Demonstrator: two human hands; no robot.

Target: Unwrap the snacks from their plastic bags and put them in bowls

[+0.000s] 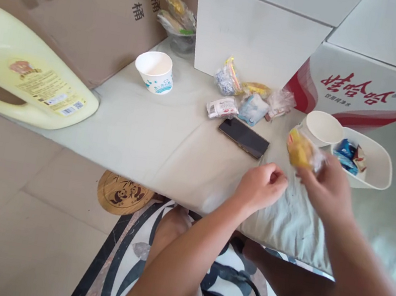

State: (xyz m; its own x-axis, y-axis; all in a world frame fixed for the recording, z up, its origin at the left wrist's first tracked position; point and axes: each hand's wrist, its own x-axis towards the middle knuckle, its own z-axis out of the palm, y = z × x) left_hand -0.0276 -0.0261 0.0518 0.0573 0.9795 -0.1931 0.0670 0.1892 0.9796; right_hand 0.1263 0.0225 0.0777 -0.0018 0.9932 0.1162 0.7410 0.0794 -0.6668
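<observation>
My right hand (329, 186) pinches a small yellow snack packet (300, 149) with a clear end, blurred by motion. It is held in front of a white paper cup (322, 129) and beside a white plastic tub (382, 167) with blue wrapped packets (348, 153) inside. My left hand (261, 183) rests near the front of the covered table, fingers curled in, with nothing showing in them. Just beyond it lies a dark phone (244, 137). Behind the phone sit a white-and-red packet (222, 107), a light blue packet (254, 109) and other small wrapped snacks (229, 77).
Another paper cup (154, 73) stands left of the middle. A large pale yellow bottle (35, 73) lies at the left. White boxes (256, 36) and a cardboard box (73, 8) line the back. Bagged food (180, 20) sits in a clear bowl. A round wooden stool (123, 195) is below.
</observation>
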